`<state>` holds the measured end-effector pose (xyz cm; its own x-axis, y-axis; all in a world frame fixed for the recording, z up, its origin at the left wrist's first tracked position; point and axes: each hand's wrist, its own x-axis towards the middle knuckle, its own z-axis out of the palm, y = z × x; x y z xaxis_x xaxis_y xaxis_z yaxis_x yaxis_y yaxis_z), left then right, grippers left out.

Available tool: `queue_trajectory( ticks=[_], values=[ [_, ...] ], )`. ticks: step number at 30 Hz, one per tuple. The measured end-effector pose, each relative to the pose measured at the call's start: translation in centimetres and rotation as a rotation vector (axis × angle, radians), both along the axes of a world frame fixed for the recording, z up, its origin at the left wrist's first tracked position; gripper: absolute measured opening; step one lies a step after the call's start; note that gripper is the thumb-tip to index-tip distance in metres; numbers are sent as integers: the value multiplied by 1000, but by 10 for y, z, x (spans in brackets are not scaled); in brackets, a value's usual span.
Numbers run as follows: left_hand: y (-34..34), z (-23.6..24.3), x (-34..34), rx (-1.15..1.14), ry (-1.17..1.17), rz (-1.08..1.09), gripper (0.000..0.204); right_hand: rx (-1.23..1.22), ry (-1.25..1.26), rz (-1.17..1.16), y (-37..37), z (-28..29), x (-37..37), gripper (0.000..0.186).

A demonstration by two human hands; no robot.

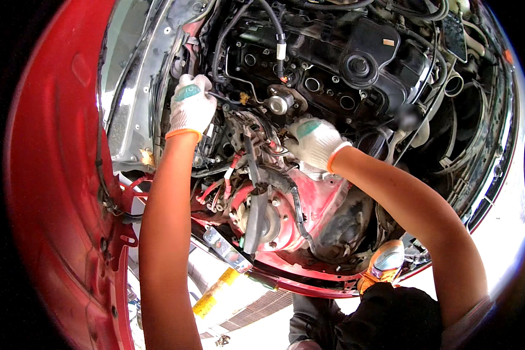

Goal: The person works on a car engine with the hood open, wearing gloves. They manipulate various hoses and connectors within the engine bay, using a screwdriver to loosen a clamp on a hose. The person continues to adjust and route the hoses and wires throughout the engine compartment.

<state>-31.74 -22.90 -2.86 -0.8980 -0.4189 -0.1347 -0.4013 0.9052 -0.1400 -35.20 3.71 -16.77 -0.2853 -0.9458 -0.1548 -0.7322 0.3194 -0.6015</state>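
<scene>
In a car's engine bay, my left hand [190,105], in a white knit glove, has its fingers curled at the back left, beside a dark hose [221,98]; what they hold is hidden. My right hand [315,143], gloved the same way, reaches into the wiring bundle [262,143] below a round metal fitting [280,104], its fingers bent around something I cannot make out. The black engine top [309,46] lies above both hands. Red cables [230,172] and a dark strip [254,221] run down over the red inner body panel [318,198].
A raised red panel [58,175] fills the left side. A phone [227,249] rests at the bay's lower edge, and an orange-and-silver object [385,262] sits lower right. The dark front end [466,140] curves along the right. Dark-clothed legs [315,321] show below.
</scene>
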Motion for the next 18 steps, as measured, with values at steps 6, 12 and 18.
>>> queue_trajectory(
  ticks=[6, 12, 18],
  values=[
    [-2, 5, -17, 215, -82, -91, 21, -481, -534, -506, -17, 77, -17, 32],
    [29, -6, -56, 88, -491, -53, 38, -468, -692, -543, -68, 104, -84, 40],
    [19, -65, -32, 438, -22, 301, 46, -889, -11, -112, -74, 85, -90, 27]
  ],
)
